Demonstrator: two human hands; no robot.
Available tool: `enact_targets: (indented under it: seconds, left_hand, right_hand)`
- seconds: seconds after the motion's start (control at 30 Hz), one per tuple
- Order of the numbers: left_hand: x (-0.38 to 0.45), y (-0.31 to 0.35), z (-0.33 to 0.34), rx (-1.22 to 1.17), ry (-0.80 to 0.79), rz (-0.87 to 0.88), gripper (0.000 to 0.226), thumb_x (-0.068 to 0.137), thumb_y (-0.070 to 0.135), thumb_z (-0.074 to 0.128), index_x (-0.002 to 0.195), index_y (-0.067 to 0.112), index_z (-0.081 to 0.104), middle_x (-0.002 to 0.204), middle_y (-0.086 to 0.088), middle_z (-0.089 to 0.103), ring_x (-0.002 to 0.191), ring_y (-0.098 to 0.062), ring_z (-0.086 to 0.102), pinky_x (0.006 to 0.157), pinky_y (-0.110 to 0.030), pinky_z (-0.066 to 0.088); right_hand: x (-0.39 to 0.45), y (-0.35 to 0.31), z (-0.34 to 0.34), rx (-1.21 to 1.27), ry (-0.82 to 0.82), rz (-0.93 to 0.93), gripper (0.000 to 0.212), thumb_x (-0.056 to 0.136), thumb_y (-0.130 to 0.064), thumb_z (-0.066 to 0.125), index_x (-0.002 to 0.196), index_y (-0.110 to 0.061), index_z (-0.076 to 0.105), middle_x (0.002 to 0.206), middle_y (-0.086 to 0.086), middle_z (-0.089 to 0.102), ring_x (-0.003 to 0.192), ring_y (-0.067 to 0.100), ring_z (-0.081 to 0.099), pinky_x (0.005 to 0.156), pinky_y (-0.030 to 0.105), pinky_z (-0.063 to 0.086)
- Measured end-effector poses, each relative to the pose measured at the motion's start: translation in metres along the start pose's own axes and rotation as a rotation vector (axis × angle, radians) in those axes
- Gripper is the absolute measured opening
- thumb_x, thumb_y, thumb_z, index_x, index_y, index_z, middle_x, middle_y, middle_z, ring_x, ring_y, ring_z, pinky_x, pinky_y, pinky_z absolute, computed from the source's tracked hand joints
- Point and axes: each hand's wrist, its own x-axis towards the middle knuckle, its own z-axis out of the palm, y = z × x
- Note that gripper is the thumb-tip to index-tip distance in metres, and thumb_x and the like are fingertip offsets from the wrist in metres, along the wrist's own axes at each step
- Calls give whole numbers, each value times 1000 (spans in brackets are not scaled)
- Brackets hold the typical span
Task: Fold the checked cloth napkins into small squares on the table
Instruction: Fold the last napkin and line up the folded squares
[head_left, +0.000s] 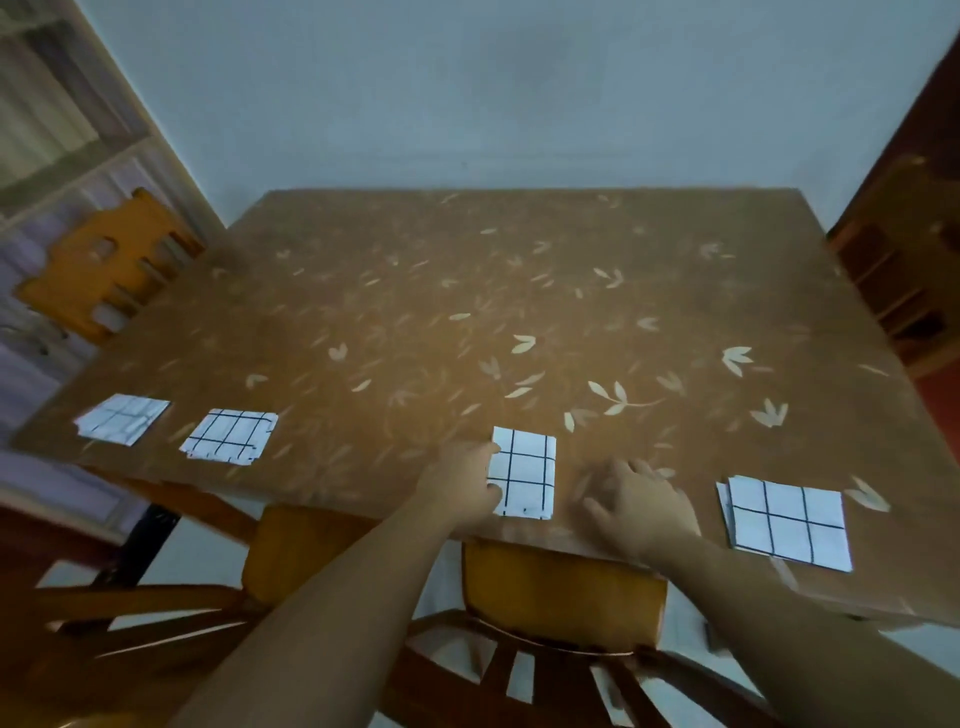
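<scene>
Several white napkins with black checks lie folded along the near edge of the brown leaf-patterned table (519, 291). One folded napkin (527, 475) lies in the middle, and my left hand (462, 483) grips its left edge with curled fingers. My right hand (636, 506) rests on the table just right of that napkin, fingers loosely bent and apart from it. A larger folded stack (787, 522) lies to the right. Two more folded squares lie at the left: one (231, 435) and another (123, 419) near the table's left corner.
A wooden chair with an orange seat (561, 587) stands directly below me against the table edge. Another orange chair back (104, 265) stands at the far left, and wooden shelving (904, 270) at the right. A pale wall is behind the table.
</scene>
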Motion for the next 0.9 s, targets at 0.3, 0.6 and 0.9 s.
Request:
enact_targets:
  seconds: [0.3, 0.6, 0.9]
  left_hand:
    - [57, -9, 16, 115, -104, 88, 69, 88, 28, 57, 149, 31, 27, 158, 4, 25, 143, -23, 24, 113, -48, 25]
    - [82, -33, 29, 55, -119, 73, 68, 83, 32, 65, 143, 31, 34, 140, -1, 43, 128, -29, 39, 100, -44, 40]
    - [51, -86, 19, -504, 43, -407, 11, 87, 21, 67, 98, 19, 69, 98, -1, 68, 83, -13, 54, 74, -24, 42]
  right_hand:
    - [18, -23, 43, 242, -169, 150, 31, 83, -54, 56, 94, -26, 51, 80, -5, 60, 76, 20, 62, 64, 32, 51]
    - [48, -37, 58, 374, -119, 275, 13, 77, -25, 65, 86, -24, 56, 72, -6, 61, 67, 16, 59, 54, 26, 41]
    - [56, -83, 65, 750, -5, 333, 24, 77, -20, 69, 99, -24, 60, 84, -12, 63, 72, -5, 52, 52, 11, 34]
